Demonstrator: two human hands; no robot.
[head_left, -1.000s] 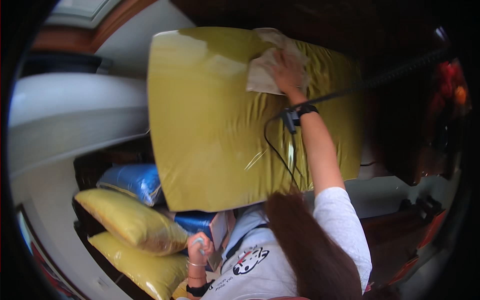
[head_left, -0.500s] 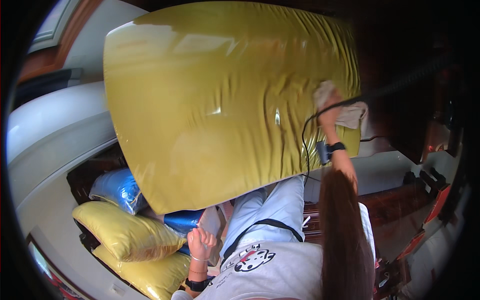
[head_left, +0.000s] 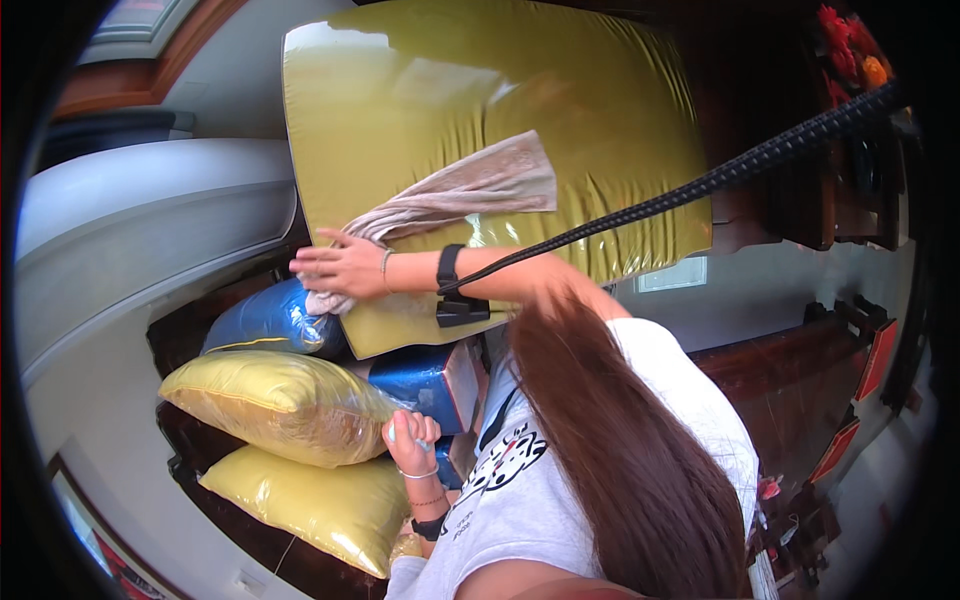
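Observation:
A large glossy yellow cushion (head_left: 620, 130) with a plastic-like sheen and a creased right side spreads out in front of me. My right hand (head_left: 345, 268) reaches across to its near left corner, fingers stretched out over a pale pinkish cloth (head_left: 480, 185). The cloth is bunched beneath the palm and trails back over the cushion. Low in the middle, my left hand (head_left: 410, 440) is closed in a fist beside a yellow pillow (head_left: 290, 400). Something pale shows at its fingers, too small to make out. A black strap with a small device (head_left: 462, 300) circles my right forearm.
A blue plastic-wrapped pillow (head_left: 265, 320) and another yellow pillow (head_left: 310, 500) lie at the left on dark furniture. A blue-sided box (head_left: 425, 380) sits by my left hand. A black braided cable (head_left: 700, 185) crosses above the cushion. Red and orange flowers (head_left: 850, 55) stand far right.
My right hand has swept from the cushion's right side to its near left corner, bringing the cloth along. My left hand stays closed, slightly higher in view. The view has shifted.

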